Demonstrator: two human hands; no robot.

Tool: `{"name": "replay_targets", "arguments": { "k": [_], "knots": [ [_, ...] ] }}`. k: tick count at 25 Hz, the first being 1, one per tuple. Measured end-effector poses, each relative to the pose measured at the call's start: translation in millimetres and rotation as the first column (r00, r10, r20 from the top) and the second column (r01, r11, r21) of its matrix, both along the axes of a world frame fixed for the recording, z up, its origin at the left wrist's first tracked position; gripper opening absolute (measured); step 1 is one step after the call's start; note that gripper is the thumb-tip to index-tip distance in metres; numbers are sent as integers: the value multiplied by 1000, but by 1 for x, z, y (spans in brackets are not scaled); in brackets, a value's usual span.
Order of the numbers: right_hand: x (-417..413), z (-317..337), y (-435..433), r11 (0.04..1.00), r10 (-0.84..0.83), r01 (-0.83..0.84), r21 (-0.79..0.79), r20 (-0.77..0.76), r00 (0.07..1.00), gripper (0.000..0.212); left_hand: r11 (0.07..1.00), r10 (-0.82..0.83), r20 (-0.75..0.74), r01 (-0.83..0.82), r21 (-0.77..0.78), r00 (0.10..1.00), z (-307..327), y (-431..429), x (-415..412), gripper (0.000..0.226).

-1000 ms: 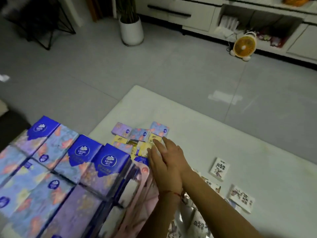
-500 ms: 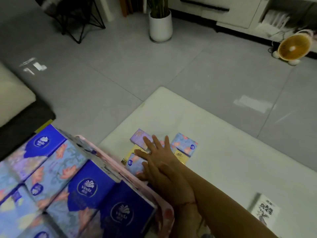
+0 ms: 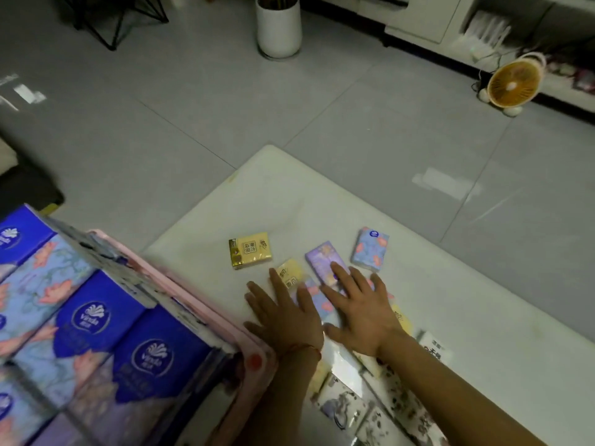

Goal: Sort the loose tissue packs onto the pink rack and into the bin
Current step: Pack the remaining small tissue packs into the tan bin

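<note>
Small tissue packs lie loose on the white table (image 3: 322,194). A yellow pack (image 3: 250,250) sits alone at the far left, and a blue floral pack (image 3: 369,249) at the far right. My left hand (image 3: 283,313) lies flat with spread fingers over a pale yellow pack (image 3: 289,272). My right hand (image 3: 360,312) lies flat too, fingertips on a purple pack (image 3: 324,260). More packs are partly hidden under both palms. The pink rack (image 3: 206,304) at the left holds large blue Vinda tissue packs (image 3: 93,320). No bin shows.
White printed packs (image 3: 436,347) and floral ones (image 3: 341,403) lie near my forearms at the table's near side. On the grey floor beyond stand a white planter (image 3: 278,27), an orange fan (image 3: 512,85) and a black wire stand (image 3: 116,17).
My hands were stacked on one heap of packs; now they lie side by side and the packs are spread apart. The view has tilted down and left.
</note>
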State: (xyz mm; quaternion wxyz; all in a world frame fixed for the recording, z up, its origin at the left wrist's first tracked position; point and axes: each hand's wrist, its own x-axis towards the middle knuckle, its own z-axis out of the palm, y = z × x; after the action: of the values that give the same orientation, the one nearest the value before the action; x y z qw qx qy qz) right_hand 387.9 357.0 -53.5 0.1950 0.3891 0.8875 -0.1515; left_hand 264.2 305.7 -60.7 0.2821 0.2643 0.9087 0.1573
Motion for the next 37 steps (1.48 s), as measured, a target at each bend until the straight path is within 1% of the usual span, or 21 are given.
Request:
{"name": "replay_targets", "arguments": {
  "k": [2, 4, 5, 6, 7, 9, 10, 12, 14, 16, 19, 21, 23, 25, 27, 28, 31, 32, 33, 35, 37],
  "knots": [
    [27, -8, -10, 988, -9, 11, 154, -12, 1000, 58, 999, -33, -24, 34, 23, 999, 8, 3, 3, 83],
    [45, -4, -20, 990, -65, 74, 122, -77, 995, 53, 996, -89, -33, 90, 27, 995, 12, 3, 11, 62],
    [44, 2, -22, 987, -122, 136, 88, -145, 982, 56, 996, -77, -1, 77, 41, 997, 13, 3, 16, 56],
    [38, 10, -22, 971, -217, 235, 51, -235, 948, 58, 996, -53, 14, 52, 66, 998, 18, 3, 22, 57],
    [33, 14, -17, 930, -317, 363, 64, -363, 876, 60, 996, -21, 0, 21, 85, 1000, 22, 6, 25, 57],
    [23, 17, 3, 824, -486, 567, 12, -502, 716, 63, 986, 84, -120, -65, 154, 989, 28, 24, 22, 46],
    [18, 17, 20, 798, -524, 603, 13, -480, 703, 61, 976, 137, -140, -110, 189, 981, 27, 37, 14, 44],
    [9, 15, 53, 828, -549, 560, -37, -260, 795, 62, 969, 191, -177, -156, 194, 966, 19, 58, -4, 62],
    [7, 6, 73, 860, -507, 498, -109, -81, 858, 64, 986, 131, -210, -106, 127, 969, -1, 66, -9, 68],
    [13, -5, 70, 888, -457, 450, -99, -74, 886, 59, 998, -7, -208, 18, 52, 978, -20, 61, -5, 69],
    [35, -16, 45, 905, -422, 426, 2, -137, 896, 54, 984, -146, -216, 164, 70, 965, -33, 47, 7, 78],
    [49, -17, 29, 899, -434, 439, 11, -120, 893, 54, 953, -262, -262, 292, 83, 929, -33, 28, 22, 79],
    [62, -13, 17, 888, -460, 461, -9, -87, 884, 54, 925, -342, -261, 372, 74, 903, -29, 13, 35, 72],
    [79, -10, -1, 877, -481, 481, -23, -61, 874, 60, 890, -452, -195, 455, -30, 870, -22, 2, 50, 60],
    [97, -5, -24, 860, -511, 510, -27, -54, 858, 80, 834, -548, -191, 548, -60, 814, -13, -9, 67, 58],
    [106, -1, -36, 840, -543, 541, -37, -57, 838, 82, 816, -574, -194, 576, -53, 795, -9, -15, 73, 58],
    [132, 10, -59, 789, -613, 614, -28, -92, 785, 53, 784, -609, -172, 621, 16, 774, -4, -26, 72, 54],
    [137, 15, -59, 763, -645, 645, -38, -105, 757, 58, 766, -630, -156, 642, 37, 761, -3, -28, 66, 52],
    [140, 18, -56, 712, -702, 698, -79, -106, 704, 70, 750, -649, -133, 659, 56, 750, -1, -28, 58, 51],
    [143, 21, -45, 530, -848, 827, -190, -88, 523, 83, 754, -641, -70, 644, 131, 765, 5, -29, 48, 46],
    [145, 21, -37, 392, -918, 884, -253, -51, 393, 74, 794, -580, 18, 561, 233, 814, 15, -32, 50, 35]
  ]
}}
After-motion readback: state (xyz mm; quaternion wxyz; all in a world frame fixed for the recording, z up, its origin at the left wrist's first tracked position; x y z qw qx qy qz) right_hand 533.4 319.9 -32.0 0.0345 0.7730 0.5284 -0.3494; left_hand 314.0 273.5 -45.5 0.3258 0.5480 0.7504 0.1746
